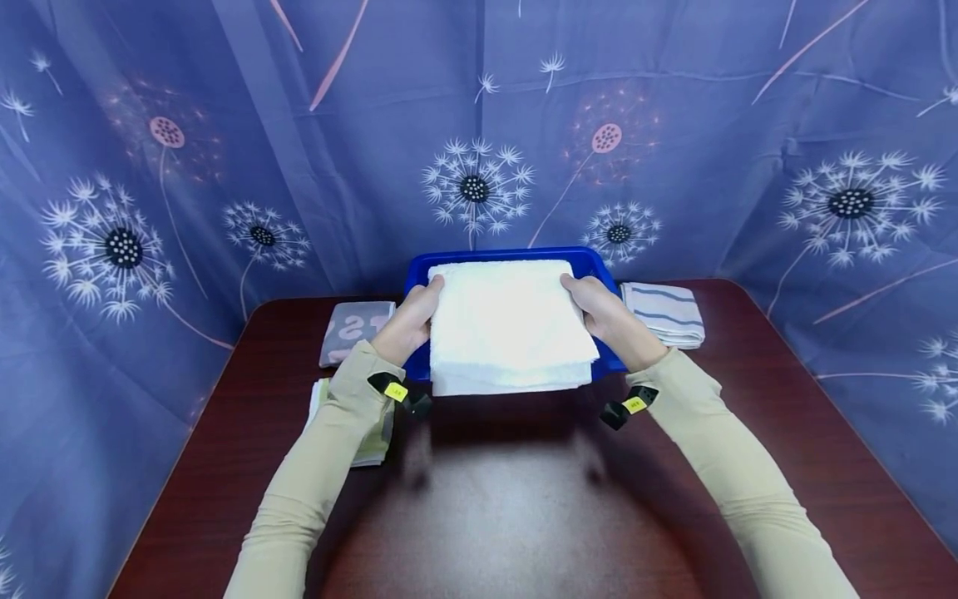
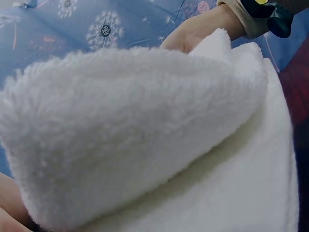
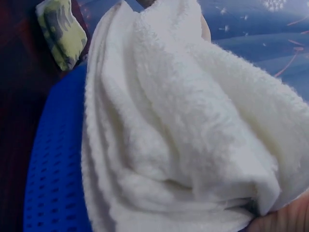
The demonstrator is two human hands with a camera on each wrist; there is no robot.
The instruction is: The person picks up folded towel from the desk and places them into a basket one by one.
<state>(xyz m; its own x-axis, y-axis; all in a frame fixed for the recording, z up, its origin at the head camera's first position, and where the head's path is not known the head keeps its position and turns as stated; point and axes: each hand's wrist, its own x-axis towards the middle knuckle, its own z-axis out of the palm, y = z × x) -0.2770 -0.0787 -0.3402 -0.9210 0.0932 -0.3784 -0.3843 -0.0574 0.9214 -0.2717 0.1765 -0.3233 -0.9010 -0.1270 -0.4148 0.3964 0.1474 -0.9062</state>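
A folded white towel [image 1: 509,329] is held up between both hands, over the blue basket [image 1: 591,262]. My left hand [image 1: 412,320] grips its left edge with the thumb on top. On the opposite edge, my right hand [image 1: 599,306] grips it the same way, fingers hidden underneath. The left wrist view is mostly filled by the towel's fluffy folds [image 2: 135,130], with the right hand [image 2: 207,31] behind them. Several stacked layers of the towel [image 3: 193,121] show in the right wrist view, beside the basket's perforated wall [image 3: 58,159].
A grey towel with pink letters [image 1: 355,329] lies left of the basket, and a green-and-white towel [image 1: 374,441] lies nearer, partly behind the left sleeve. To the right is a white towel with blue stripes [image 1: 664,312]. A dandelion-print curtain [image 1: 479,100] hangs behind the dark wooden table [image 1: 786,441].
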